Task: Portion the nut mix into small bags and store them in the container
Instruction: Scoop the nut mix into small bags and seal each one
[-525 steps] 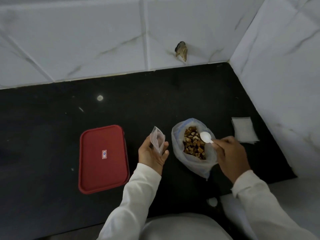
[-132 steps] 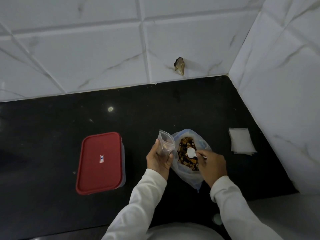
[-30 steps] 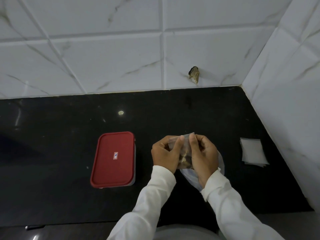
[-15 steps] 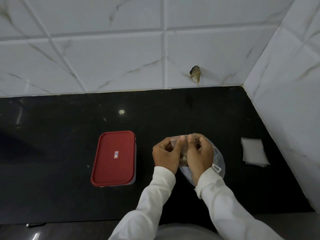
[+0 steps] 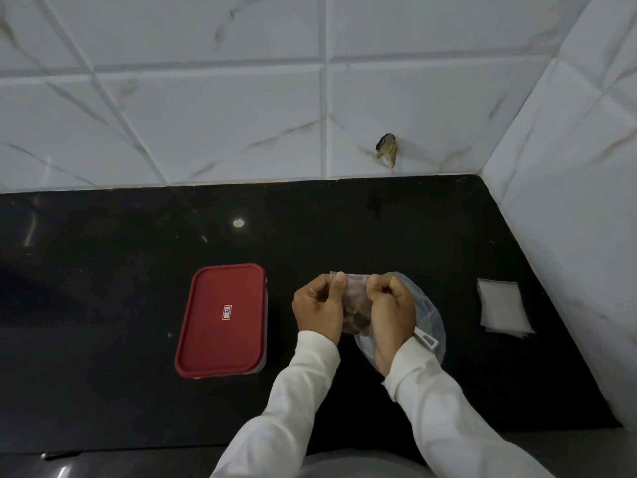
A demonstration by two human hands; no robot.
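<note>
Bulging small bag (image 5: 355, 292), seemingly nut-filled

Red lid (image 5: 220, 343) with small white label (image 5: 226, 312), black glossy counter (image 5: 103, 305), white wall tiles (image 5: 206, 115) with grey-brown veins, white sleeves (image 5: 293, 391), brown nuts (image 5: 358, 317) in clear small bag (image 5: 355, 287)

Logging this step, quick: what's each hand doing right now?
Left hand: closed, pinching the top edge of the small bag.
Right hand: closed, pinching the same bag's top edge.
</note>
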